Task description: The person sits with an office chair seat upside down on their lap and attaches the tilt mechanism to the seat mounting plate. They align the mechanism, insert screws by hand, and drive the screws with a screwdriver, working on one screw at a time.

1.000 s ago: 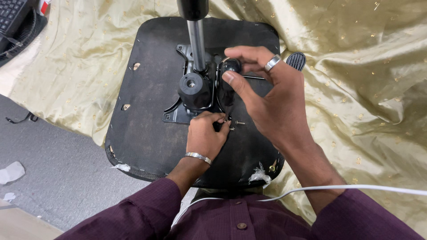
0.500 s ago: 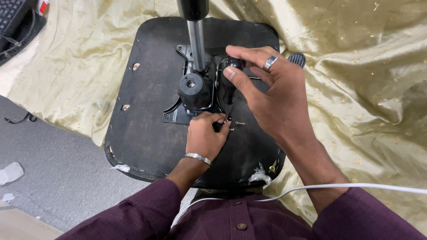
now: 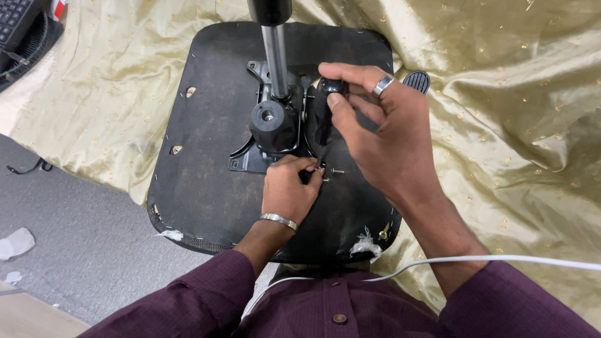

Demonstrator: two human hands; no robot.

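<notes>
An upturned black chair seat [image 3: 206, 163] lies on a gold cloth [image 3: 501, 125], its metal mounting plate [image 3: 250, 159] and gas-lift column [image 3: 275, 59] facing up. My right hand [image 3: 388, 138], wearing a ring, is shut on the black handle of a screwdriver [image 3: 322, 116] held upright over the plate's near right corner. My left hand [image 3: 291, 188], with a bracelet at the wrist, pinches around the screwdriver's tip at the plate edge. Two loose screws [image 3: 337, 171] lie on the seat just right of my left fingers.
A black knob [image 3: 417, 80] rests on the cloth beyond my right hand. A white cable [image 3: 501, 260] crosses my right forearm. Grey floor [image 3: 69, 238] lies to the left with paper scraps [image 3: 15, 243]. A keyboard [image 3: 15, 22] sits at the top left corner.
My right hand has shifted slightly on the screwdriver handle, fingers turning around it. My left hand stays at the tip.
</notes>
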